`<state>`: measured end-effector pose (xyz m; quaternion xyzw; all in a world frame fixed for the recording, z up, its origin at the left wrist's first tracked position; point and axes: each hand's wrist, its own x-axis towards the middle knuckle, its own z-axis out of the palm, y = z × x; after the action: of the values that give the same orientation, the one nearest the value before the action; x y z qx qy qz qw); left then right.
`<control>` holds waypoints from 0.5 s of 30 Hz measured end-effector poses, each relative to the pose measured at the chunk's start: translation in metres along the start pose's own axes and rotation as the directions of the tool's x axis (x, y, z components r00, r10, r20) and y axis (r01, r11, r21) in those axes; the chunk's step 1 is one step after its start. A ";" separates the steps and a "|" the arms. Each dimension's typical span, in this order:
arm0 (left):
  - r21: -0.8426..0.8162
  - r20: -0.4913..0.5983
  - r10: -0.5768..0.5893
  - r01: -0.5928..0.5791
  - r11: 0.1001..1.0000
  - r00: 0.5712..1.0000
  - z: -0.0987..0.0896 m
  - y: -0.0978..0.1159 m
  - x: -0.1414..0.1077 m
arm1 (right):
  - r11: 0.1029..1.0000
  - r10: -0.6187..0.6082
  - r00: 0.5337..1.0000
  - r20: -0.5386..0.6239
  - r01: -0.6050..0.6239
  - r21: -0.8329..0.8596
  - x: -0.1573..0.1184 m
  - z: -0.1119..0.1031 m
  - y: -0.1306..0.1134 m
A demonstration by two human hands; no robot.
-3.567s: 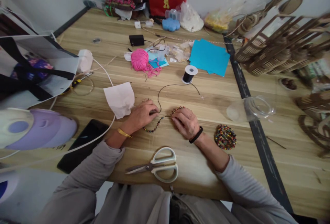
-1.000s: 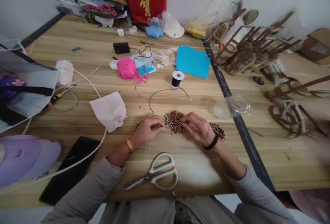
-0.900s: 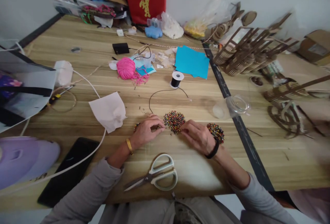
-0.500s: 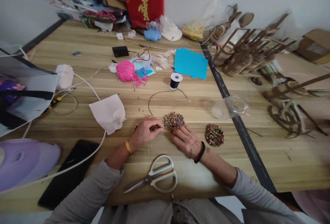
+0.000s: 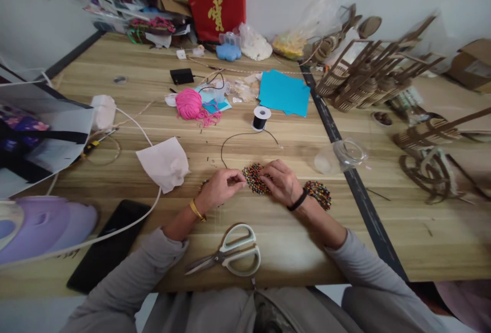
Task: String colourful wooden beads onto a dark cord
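Note:
A loose pile of small multicoloured beads (image 5: 254,178) lies on the wooden table. Just left of it, my left hand (image 5: 222,188) is closed in a pinch, apparently on the end of the black cord (image 5: 222,150). That cord curves back to a white spool (image 5: 262,113) wound with black. Over the pile's right side is my right hand (image 5: 282,183), its fingertips pinched at the beads; what they hold is too small to make out. A coil of strung beads (image 5: 319,195) rests to its right, partly behind the wrist. A few beads show behind my left hand.
Scissors (image 5: 226,256) with white handles lie near the front edge. A crumpled white paper (image 5: 164,164), a black phone (image 5: 105,246) and a white cable are on the left. Behind are pink yarn (image 5: 188,104) and blue sheets (image 5: 284,92); a clear bag (image 5: 339,156) sits right.
My right hand has moved up and slightly right, over the bead pile, and now partly covers the bead coil. My left hand has shifted a little. The whole view has moved slightly.

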<state>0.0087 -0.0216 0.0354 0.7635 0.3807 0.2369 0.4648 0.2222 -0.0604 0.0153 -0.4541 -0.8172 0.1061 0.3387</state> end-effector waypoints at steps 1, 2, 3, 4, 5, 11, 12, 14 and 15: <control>-0.007 0.003 -0.017 0.017 1.000 1.000 0.002 -0.002 0.000 | 1.000 0.011 1.000 -0.014 -0.011 0.017 0.003 0.002 0.002; -0.015 0.002 -0.031 0.031 0.999 1.000 0.003 -0.004 0.000 | 0.999 0.021 0.999 -0.031 -0.021 0.030 0.004 0.004 0.003; -0.023 -0.004 -0.040 0.040 0.999 0.999 0.005 -0.007 0.001 | 0.999 0.032 0.998 -0.050 -0.030 0.040 0.005 0.007 0.004; -0.030 -0.013 -0.042 0.041 0.999 0.999 0.006 -0.009 0.001 | 0.998 0.045 0.996 -0.076 -0.041 0.052 0.005 0.010 0.005; -0.035 -0.024 -0.036 0.035 0.999 0.999 0.007 -0.012 0.001 | 0.997 0.057 0.993 -0.104 -0.050 0.064 0.005 0.013 0.005; 0.001 -0.038 0.004 -0.004 1.000 0.999 0.007 -0.020 0.003 | 0.991 0.089 0.988 -0.128 -0.074 0.114 -0.003 0.017 0.004; 0.007 -0.033 0.007 -0.007 1.000 0.999 0.007 -0.021 0.003 | 0.990 0.092 0.988 -0.121 -0.078 0.114 -0.003 0.016 0.005; 0.018 -0.020 0.012 -0.012 1.000 1.000 0.006 -0.022 0.002 | 0.992 0.089 0.990 -0.113 -0.077 0.103 -0.003 0.014 0.006; 0.023 -0.015 0.016 -0.016 1.000 1.000 0.006 -0.022 0.002 | 0.993 0.084 0.991 -0.108 -0.073 0.095 -0.003 0.013 0.007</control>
<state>0.0064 -0.0172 0.0127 0.7700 0.3809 0.2419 0.4511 0.2194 -0.0576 0.0009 -0.4754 -0.7728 0.1307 0.3997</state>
